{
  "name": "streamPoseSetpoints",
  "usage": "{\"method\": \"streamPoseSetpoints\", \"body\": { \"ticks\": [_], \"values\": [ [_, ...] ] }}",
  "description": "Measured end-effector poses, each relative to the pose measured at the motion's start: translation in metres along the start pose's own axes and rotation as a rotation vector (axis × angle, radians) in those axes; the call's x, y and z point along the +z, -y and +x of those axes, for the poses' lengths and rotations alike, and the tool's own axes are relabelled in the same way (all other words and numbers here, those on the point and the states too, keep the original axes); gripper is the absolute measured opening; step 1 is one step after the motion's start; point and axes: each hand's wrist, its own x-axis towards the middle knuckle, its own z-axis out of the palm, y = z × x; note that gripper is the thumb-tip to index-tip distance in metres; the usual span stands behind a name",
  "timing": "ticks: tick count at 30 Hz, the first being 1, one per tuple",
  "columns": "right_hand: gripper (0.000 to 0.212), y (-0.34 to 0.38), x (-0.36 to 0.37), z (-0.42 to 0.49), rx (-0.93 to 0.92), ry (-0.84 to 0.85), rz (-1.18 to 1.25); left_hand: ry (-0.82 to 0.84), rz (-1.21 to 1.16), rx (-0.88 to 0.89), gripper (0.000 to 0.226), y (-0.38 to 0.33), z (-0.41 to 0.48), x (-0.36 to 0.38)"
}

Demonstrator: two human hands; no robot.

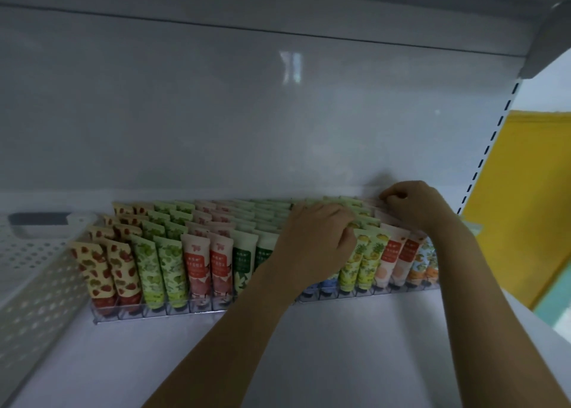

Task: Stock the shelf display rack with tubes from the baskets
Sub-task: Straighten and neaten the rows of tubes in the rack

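Fingers of the left hand are curling onto the tops of tubes mid-rack, seemingly pinching one. Further right, the right hand is bunching over the far corner; I cannot tell whether it holds anything. The rack is looking nearly full, with any gaps likely lying under the hands. The basket is sitting at the left, touching the rack. Bare shelf is giving room near; the upright is crowding the right hand.
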Motion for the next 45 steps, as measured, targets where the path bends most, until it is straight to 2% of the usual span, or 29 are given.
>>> {"method": "streamPoseSetpoints", "body": {
  "ticks": [3,10,16,33,40,45],
  "values": [
    [0.029,0.0,0.001,0.0,0.003,0.029,-0.003,0.036,-0.003,-0.017,0.058,-0.002,0.0,0.0],
    [0.025,0.001,-0.006,-0.003,-0.016,-0.037,0.027,0.072,0.009,-0.024,0.06,0.0,0.0,0.002],
    [0.018,0.015,0.0,-0.007,-0.039,0.019,0.011,0.064,0.026,-0.019,0.059,0.0,0.0,0.003],
    [0.027,0.021,0.005,-0.008,-0.032,0.059,0.041,0.073,0.031,-0.017,0.058,0.0,-0.001,0.002],
    [0.028,0.009,-0.017,-0.008,-0.009,-0.079,0.09,0.068,0.03,-0.017,0.057,0.001,-0.001,0.003],
    [0.022,-0.002,-0.03,-0.009,0.039,0.037,0.108,0.078,0.036,-0.016,0.058,0.001,-0.001,0.003]
  ]
}}
